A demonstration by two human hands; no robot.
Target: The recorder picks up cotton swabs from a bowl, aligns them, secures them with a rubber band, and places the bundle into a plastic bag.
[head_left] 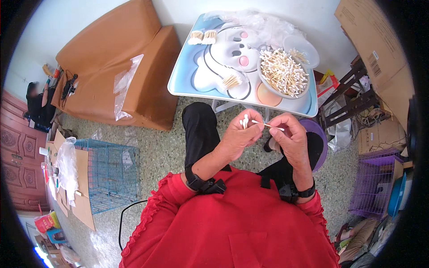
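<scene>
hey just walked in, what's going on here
A person in a red top is handling cotton swabs. The left hand holds a few upright swabs, while a single swab stretches across to the right hand. On the table, a bowl is heaped with loose swabs, and three small bunches lie to its left.

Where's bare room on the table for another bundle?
The table has bare room between the paired swab bundles and the near-left corner, left of the single bundle. It's crowded on the right, around the bowl, and along the back, under clear plastic.
</scene>
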